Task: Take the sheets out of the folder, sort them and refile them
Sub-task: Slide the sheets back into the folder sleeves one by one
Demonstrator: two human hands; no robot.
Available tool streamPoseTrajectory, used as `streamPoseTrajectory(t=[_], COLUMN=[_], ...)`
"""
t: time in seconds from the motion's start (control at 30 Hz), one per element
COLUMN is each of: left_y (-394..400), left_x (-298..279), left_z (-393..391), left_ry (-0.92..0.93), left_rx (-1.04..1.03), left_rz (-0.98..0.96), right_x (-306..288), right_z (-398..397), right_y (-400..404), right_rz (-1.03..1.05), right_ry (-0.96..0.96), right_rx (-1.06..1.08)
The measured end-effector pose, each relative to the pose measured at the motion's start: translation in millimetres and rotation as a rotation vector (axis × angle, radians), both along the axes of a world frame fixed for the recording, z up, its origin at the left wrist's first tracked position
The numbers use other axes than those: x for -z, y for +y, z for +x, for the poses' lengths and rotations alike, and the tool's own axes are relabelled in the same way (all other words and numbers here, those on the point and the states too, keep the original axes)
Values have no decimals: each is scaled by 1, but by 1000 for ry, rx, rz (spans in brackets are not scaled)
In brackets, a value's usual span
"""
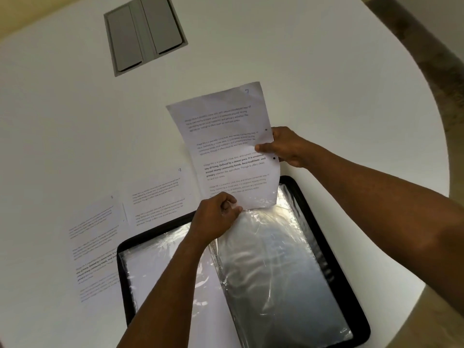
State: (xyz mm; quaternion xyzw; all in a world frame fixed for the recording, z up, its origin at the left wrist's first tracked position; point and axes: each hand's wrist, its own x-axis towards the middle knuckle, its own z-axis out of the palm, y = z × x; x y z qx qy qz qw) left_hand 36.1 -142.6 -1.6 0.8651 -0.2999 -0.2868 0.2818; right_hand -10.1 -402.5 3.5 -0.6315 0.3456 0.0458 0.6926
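A black folder (326, 249) lies open on the white table, its clear plastic sleeves (271, 267) shining. A printed sheet (226, 146) marked 7 in its top corner stands half out of the top of the right-hand sleeve. My right hand (283, 146) pinches the sheet's right edge between two punch holes. My left hand (216, 219) grips the top edge of the sleeve at the sheet's lower end. Two more printed sheets lie flat to the left: one (158, 194) marked 9, another (95, 244) partly under the folder's left edge.
A grey recessed cable hatch (145, 33) with two flaps sits in the table's far side. The round table edge (426, 101) curves away on the right, with brown floor beyond it.
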Motion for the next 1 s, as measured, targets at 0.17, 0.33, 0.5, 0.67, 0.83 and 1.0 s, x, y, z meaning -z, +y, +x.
streamPoseTrajectory(t=[0.17, 0.33, 0.5, 0.67, 0.83, 1.0], left_y=[11, 3, 6, 20, 25, 20], left_x=[2, 2, 4, 2, 5, 8], left_z=[8, 7, 7, 12, 15, 16], left_ry=[-6, -24, -24, 12, -1, -9], left_rx=[95, 107, 103, 35, 26, 34], left_rz=[155, 127, 109, 125, 148, 134], right_x=[4, 5, 9, 12, 16, 18], right_z=[2, 9, 13, 8, 16, 24], right_y=[-3, 11, 5, -18, -13, -2], right_rz=[36, 58, 83, 156, 72, -3], right_ry=[-4, -3, 16, 30, 60, 105], right_rx=[39, -15, -28, 6, -124, -257])
